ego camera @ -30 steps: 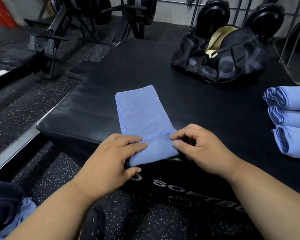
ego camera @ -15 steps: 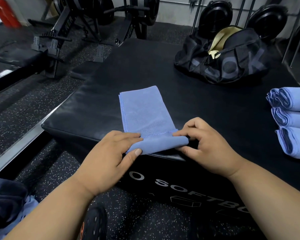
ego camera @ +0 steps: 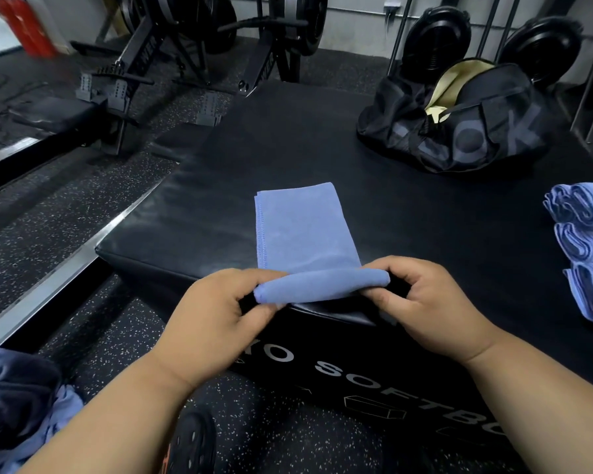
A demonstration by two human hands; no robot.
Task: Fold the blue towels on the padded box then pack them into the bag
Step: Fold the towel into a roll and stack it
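Long blue microfibre towel [ego camera: 305, 230] lies flat near the front edge of the black padded box [ego camera: 408, 213], its near end rolled up. Left hand [ego camera: 213, 319] and right hand [ego camera: 428, 302] — both fingers curled — pinch the roll's two ends. Black duffel bag [ego camera: 459, 131], unzipped, cream lining showing, sits at the far right corner. Three rolled blue towels [ego camera: 589, 248] line the right edge.

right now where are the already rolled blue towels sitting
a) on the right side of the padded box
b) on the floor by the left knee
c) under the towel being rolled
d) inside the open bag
a: three rolled towels lie side by side at the right edge of the padded box, apart from the bag and from the towel both hands grip.
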